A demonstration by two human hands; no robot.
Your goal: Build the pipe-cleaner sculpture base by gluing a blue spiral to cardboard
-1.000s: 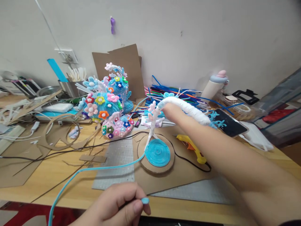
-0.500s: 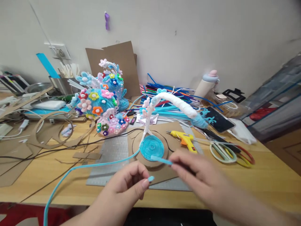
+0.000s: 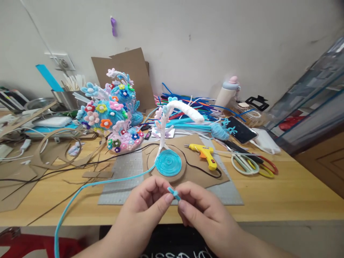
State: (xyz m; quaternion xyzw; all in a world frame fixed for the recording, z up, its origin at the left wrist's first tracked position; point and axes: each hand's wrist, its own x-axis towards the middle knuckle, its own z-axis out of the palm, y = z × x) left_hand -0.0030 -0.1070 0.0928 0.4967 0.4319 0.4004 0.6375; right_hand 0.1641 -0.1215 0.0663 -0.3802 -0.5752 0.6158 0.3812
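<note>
My left hand (image 3: 146,211) and my right hand (image 3: 204,211) meet in front of the table's near edge. Between their fingertips are light blue pipe cleaner ends (image 3: 174,194), pinched close together and seeming to overlap. Just beyond lies a round cardboard base with a flat blue pipe cleaner coil (image 3: 168,163) on it. A long blue pipe cleaner strand (image 3: 88,184) runs from the coil leftward, then down out of view; whether it leads to my fingers I cannot tell. Rising behind the coil, a white wrapped stem (image 3: 162,134) arches right, with small flowers on it.
A yellow glue gun (image 3: 204,153) lies on cardboard at the right, near scissors (image 3: 244,165) and a phone (image 3: 242,129). Flower-covered pipe cleaner pieces (image 3: 107,114) stand at the left. A heap of pipe cleaners (image 3: 188,107) lies behind. A black cable (image 3: 102,160) crosses the table.
My right hand has moved left and down, bringing its blue pipe cleaner against the end in my left hand. The view has shifted slightly to the right.
</note>
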